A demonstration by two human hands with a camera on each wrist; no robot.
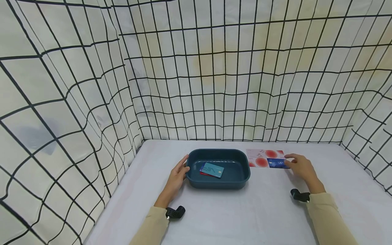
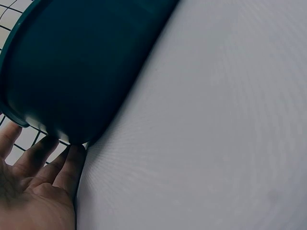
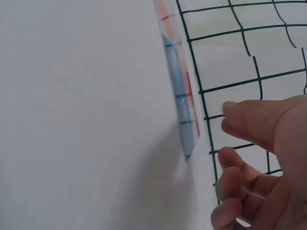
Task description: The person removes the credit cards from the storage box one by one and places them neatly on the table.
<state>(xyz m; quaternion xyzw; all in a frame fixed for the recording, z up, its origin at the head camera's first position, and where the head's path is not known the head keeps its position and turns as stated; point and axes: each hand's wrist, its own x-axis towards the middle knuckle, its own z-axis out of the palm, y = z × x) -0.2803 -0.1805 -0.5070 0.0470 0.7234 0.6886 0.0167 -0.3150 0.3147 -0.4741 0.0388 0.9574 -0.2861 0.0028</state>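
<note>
A dark teal plastic tub (image 1: 218,185) stands on the white table. My left hand (image 1: 177,173) is at its left end, fingers extended and fingertips against the wall, as the left wrist view shows on the tub (image 2: 81,67). Inside the tub lies a light teal bank card (image 1: 212,169), overlapping red and dark blue edges beneath it. To the right, a dark blue card (image 1: 276,163) lies with pink-and-red printed cards (image 1: 258,156). My right hand (image 1: 301,167) hovers at their right edge, thumb and fingers apart and loosely bent with nothing between them in the right wrist view.
White cloth covers the table (image 1: 239,217). Black netting (image 1: 226,78) over pale sheets encloses its back and sides. A small black camera mount (image 1: 175,212) is strapped to the left wrist, and a similar mount (image 1: 300,195) to the right.
</note>
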